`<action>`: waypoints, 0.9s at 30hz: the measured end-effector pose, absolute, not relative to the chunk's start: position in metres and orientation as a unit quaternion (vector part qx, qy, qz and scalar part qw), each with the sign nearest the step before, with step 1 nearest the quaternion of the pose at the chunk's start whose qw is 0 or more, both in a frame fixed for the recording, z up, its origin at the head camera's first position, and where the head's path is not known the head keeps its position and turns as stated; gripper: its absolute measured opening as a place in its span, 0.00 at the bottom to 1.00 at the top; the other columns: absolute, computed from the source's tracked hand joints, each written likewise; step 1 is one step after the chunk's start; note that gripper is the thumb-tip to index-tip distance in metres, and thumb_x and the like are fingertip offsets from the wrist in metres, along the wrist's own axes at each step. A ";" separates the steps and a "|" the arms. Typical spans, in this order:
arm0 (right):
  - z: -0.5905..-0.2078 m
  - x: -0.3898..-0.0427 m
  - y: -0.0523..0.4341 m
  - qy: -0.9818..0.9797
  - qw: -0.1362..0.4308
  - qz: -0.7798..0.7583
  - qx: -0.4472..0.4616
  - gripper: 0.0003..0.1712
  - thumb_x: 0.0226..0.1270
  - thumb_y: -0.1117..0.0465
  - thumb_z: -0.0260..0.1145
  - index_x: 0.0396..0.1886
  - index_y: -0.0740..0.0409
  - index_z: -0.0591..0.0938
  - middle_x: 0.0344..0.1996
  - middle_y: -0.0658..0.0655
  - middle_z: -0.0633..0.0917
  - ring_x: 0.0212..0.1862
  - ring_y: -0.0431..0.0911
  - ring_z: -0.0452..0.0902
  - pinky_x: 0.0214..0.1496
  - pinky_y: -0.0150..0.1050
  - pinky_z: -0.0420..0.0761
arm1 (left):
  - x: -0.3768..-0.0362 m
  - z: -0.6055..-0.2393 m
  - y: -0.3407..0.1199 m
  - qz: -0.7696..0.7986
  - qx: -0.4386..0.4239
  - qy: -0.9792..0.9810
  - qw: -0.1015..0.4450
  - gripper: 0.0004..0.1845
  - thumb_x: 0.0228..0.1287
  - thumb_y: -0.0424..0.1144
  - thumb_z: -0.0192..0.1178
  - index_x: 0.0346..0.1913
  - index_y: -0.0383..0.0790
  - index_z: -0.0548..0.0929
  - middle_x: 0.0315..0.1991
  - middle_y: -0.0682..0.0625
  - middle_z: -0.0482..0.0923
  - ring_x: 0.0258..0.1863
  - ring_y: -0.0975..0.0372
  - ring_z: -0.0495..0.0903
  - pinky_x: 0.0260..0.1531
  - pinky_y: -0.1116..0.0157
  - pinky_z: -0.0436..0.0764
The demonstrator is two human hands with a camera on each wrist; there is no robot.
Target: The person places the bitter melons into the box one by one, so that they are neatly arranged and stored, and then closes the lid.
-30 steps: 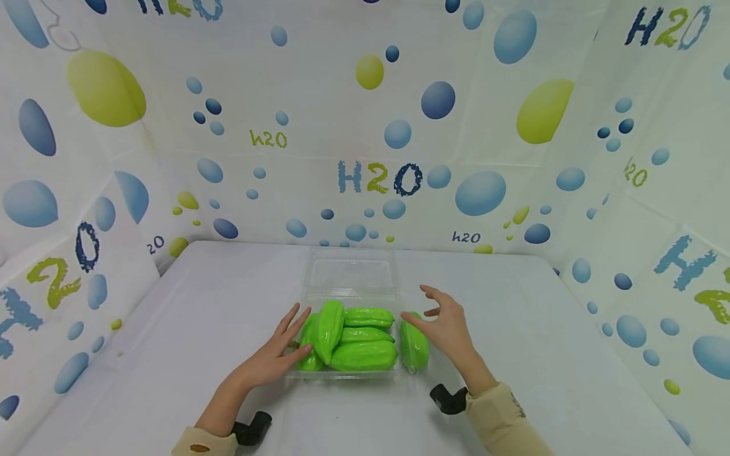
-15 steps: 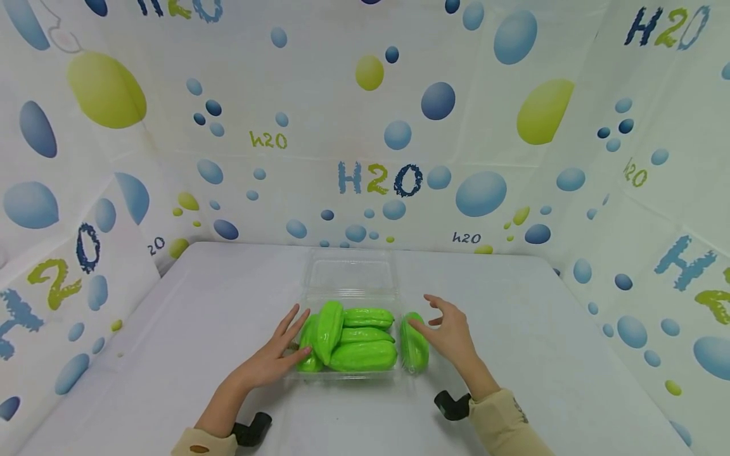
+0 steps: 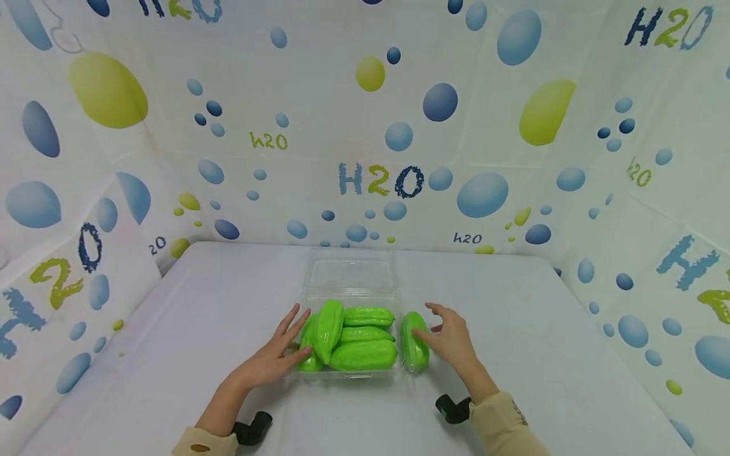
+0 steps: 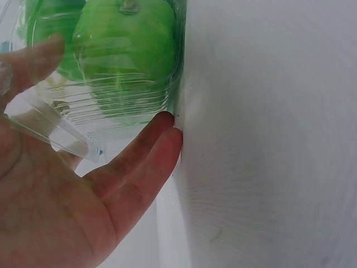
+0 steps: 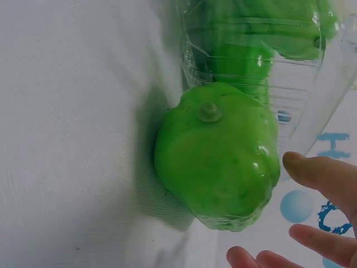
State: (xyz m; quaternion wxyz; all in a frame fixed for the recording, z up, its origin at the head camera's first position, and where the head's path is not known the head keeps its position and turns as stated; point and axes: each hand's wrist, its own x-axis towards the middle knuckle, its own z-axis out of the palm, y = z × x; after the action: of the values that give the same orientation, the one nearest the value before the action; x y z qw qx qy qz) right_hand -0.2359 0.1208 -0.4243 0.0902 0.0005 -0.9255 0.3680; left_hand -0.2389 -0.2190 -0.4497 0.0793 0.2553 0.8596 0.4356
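Note:
A clear plastic clamshell box [image 3: 348, 375] stands on the table with its lid [image 3: 350, 272] folded back. Several bright green, ridged, gourd-like vegetables [image 3: 365, 356] fill it, one lying across the others at the left. My left hand [image 3: 270, 360] is at the box's left side, fingers spread, thumb over the rim; in the left wrist view its straight fingers [image 4: 148, 159] lie along the ribbed wall. Outside the box, by its right wall, lies another green gourd-like vegetable [image 5: 217, 159]. My right hand [image 3: 454, 339] hovers beside it, thumb and fingers apart around its upper side, holding nothing.
The white table [image 3: 217, 304] ends at a backdrop [image 3: 319, 95] printed with blue and yellow drops. Black camera mounts sit at both wrists, the left mount [image 3: 253, 429] and the right mount [image 3: 453, 409], close above the table.
My right hand has lowered slightly toward the loose green vegetable, its thumb now over the vegetable's upper right side. The left hand and the box have stayed put.

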 end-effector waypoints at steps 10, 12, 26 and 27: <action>-0.431 -0.237 0.121 -0.936 0.046 0.349 0.026 0.40 0.48 0.55 0.74 0.60 0.64 0.71 0.52 0.70 0.75 0.39 0.54 0.78 0.35 0.44 0.79 | -0.239 -0.448 -0.219 0.440 0.256 0.857 0.083 0.38 0.68 0.45 0.51 0.72 0.38 0.45 0.71 0.38 0.28 0.66 0.36 0.42 0.50 0.38 0.63; -0.431 -0.238 0.120 -0.936 0.027 0.349 0.027 0.40 0.50 0.55 0.73 0.62 0.64 0.69 0.52 0.70 0.74 0.34 0.52 0.80 0.35 0.43 0.79 | -0.238 -0.447 -0.219 0.442 0.258 0.855 0.082 0.37 0.68 0.44 0.52 0.72 0.38 0.45 0.71 0.37 0.28 0.66 0.36 0.42 0.50 0.37 0.63; -0.437 -0.239 0.124 -0.919 -0.018 0.393 0.009 0.39 0.55 0.53 0.69 0.64 0.62 0.66 0.52 0.72 0.74 0.33 0.48 0.80 0.25 0.36 0.78 | -0.239 -0.448 -0.219 0.439 0.257 0.857 0.079 0.38 0.67 0.46 0.52 0.72 0.39 0.45 0.71 0.38 0.29 0.66 0.36 0.42 0.50 0.37 0.62; -0.436 -0.239 0.124 -0.917 -0.016 0.398 0.007 0.39 0.55 0.53 0.69 0.64 0.62 0.66 0.52 0.72 0.74 0.31 0.47 0.80 0.25 0.36 0.78 | -0.239 -0.448 -0.219 0.438 0.256 0.858 0.079 0.38 0.67 0.46 0.52 0.72 0.39 0.44 0.71 0.38 0.29 0.66 0.36 0.42 0.51 0.37 0.62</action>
State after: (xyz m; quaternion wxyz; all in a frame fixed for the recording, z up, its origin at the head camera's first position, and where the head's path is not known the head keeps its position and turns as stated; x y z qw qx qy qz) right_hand -0.2388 0.1241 -0.4360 -0.0163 0.0073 -0.9173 0.3978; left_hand -0.2395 -0.2187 -0.4485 0.0795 0.2562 0.8581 0.4379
